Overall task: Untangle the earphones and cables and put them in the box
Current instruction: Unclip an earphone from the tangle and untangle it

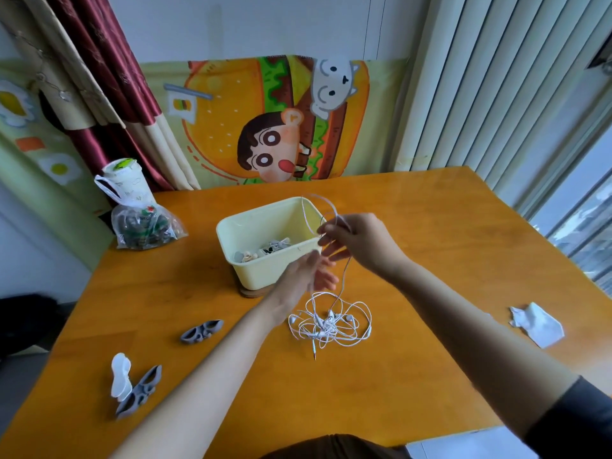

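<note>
While a white cable [345,273] is pinched by the right hand [364,243] nr the box [261,273], the left hand [303,276] is held open, fingers relaxed

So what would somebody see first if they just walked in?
Probably the big cartoon burger poster on the back wall. Then the right hand holding up a strand of the tangled white earphones, heaped on the orange table near the pale yellow box.

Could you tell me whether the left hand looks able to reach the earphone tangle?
Probably yes: the left hand hovers open close to the earphone tangle, with nothing between them; the right hand only holds a strand up.
</note>
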A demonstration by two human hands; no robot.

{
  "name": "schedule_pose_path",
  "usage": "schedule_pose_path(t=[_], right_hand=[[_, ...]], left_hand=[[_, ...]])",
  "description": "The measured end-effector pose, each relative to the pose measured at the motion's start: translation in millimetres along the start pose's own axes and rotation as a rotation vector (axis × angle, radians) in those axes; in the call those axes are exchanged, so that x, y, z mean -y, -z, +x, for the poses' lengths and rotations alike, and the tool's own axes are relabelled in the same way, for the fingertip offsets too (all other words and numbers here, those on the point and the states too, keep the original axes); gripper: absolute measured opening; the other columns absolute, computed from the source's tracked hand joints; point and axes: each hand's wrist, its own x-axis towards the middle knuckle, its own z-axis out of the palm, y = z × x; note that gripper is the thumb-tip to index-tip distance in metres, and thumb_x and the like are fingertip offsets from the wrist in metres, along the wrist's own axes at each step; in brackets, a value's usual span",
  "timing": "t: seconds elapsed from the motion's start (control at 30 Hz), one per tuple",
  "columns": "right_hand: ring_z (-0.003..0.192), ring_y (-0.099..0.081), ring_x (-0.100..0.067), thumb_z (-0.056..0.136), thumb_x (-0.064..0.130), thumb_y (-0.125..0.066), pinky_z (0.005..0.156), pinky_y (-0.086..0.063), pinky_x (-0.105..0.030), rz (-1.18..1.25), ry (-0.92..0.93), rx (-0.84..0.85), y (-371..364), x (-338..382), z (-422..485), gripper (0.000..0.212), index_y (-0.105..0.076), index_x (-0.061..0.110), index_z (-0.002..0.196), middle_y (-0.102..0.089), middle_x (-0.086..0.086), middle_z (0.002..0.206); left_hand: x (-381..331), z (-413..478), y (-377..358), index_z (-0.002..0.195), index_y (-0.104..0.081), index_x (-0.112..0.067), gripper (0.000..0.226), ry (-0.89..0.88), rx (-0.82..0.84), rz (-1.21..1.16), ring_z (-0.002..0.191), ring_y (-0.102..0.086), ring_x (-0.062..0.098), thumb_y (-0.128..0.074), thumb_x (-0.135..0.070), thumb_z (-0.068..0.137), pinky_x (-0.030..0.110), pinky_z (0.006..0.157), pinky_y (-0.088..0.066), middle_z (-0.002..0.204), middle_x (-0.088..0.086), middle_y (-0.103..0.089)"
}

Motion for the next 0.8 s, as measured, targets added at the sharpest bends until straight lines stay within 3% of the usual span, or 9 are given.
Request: schedule_pose_path(t=[0.1,0.2,0.3,0.37,0.43,0.5,0.57,0.7,0.8], right_hand=[[0.054,-0.064,-0.006,0.096,0.007,-0.049,0.051,-0.053,-0.019,0.073,0.004,-0.083,17.8,7.6,7.9,0.018,-0.064,0.007,0.087,-0.065,-0.004,0.072],[0.052,-0.063,-0.005,0.096,0.007,-0.048,0.05,-0.052,-0.018,0.071,-0.004,-0.158,34.8,12.9,12.5,0.017,-0.064,0.002,0.093,-0.065,-0.005,0.073],[0.051,-0.063,-0.004,0.096,0.008,-0.049,0.048,-0.052,-0.018,0.047,-0.033,-0.149,37.5,10.1,14.1,0.016,-0.064,0.002,0.094,-0.065,-0.004,0.073],[0.051,-0.063,-0.003,0.095,0.009,-0.051,0.047,-0.051,-0.018,0.014,-0.054,-0.109,30.7,5.5,13.6,0.016,-0.065,0.002,0.094,-0.066,-0.002,0.073],[0.05,-0.062,-0.001,0.095,0.01,-0.052,0.045,-0.049,-0.016,-0.031,-0.067,-0.043,21.8,0.8,13.0,0.017,-0.067,0.002,0.095,-0.067,0.0,0.075],[0.048,-0.06,0.001,0.094,0.013,-0.054,0.043,-0.046,-0.015,-0.101,-0.082,0.005,15.6,-4.2,12.2,0.018,-0.068,0.002,0.094,-0.069,-0.001,0.078],[0.046,-0.058,0.0,0.095,0.018,-0.054,0.041,-0.043,-0.013,-0.221,-0.091,0.036,15.7,-9.3,11.6,0.021,-0.069,0.003,0.09,-0.069,-0.002,0.081],[0.05,-0.049,-0.005,0.096,0.022,-0.051,0.039,-0.034,-0.007,-0.373,-0.141,0.06,24.7,-19.4,8.8,0.025,-0.069,0.005,0.091,-0.069,-0.004,0.083],[0.049,-0.043,-0.004,0.098,0.021,-0.046,0.04,-0.033,-0.006,-0.362,-0.184,0.094,23.2,-24.7,6.8,0.028,-0.069,0.004,0.094,-0.066,-0.002,0.077]], left_hand=[[13.3,-8.6,-0.7,0.092,-0.059,-0.011,0.029,0.055,0.084,0.12,0.067,-0.059,0.009,-0.037,-0.027,0.102,0.017,0.072,-0.05,0.074,0.003,-0.059],[27.8,-10.8,3.7,0.084,-0.058,-0.013,0.027,0.107,0.081,0.213,0.065,-0.053,0.008,-0.04,-0.02,0.102,0.017,0.069,-0.047,0.071,0.001,-0.053],[24.5,-9.4,5.1,0.096,-0.057,-0.017,0.015,0.096,-0.014,0.188,0.077,-0.053,0.007,-0.047,-0.027,0.099,0.015,0.07,-0.046,0.088,-0.001,-0.057],[15.6,-4.0,1.8,0.115,-0.055,-0.021,0.03,0.06,-0.022,0.162,0.089,-0.054,0.004,-0.05,-0.041,0.094,0.016,0.073,-0.043,0.108,-0.005,-0.058],[5.0,1.6,-5.1,0.123,-0.054,-0.019,0.037,-0.007,-0.026,0.152,0.085,-0.055,0.001,-0.049,-0.041,0.094,0.012,0.068,-0.043,0.113,-0.006,-0.059],[-1.6,4.7,-12.0,0.104,-0.06,-0.015,0.019,-0.067,-0.048,0.146,0.068,-0.054,0.002,-0.048,-0.028,0.098,0.009,0.058,-0.04,0.097,-0.004,-0.064],[-1.8,6.7,-10.6,0.086,-0.059,-0.014,0.022,-0.068,-0.128,0.124,0.057,-0.049,0.008,-0.043,-0.017,0.101,0.012,0.051,-0.037,0.075,0.001,-0.062],[23.5,6.9,24.9,0.083,-0.061,-0.016,0.029,0.078,-0.362,0.206,0.061,-0.049,0.014,-0.039,-0.011,0.101,0.02,0.051,-0.039,0.069,0.002,-0.055],[49.1,6.9,56.1,0.103,-0.058,-0.009,0.017,0.314,-0.41,0.393,0.081,-0.055,0.023,-0.042,-0.011,0.099,0.035,0.068,-0.051,0.101,0.011,-0.06]])
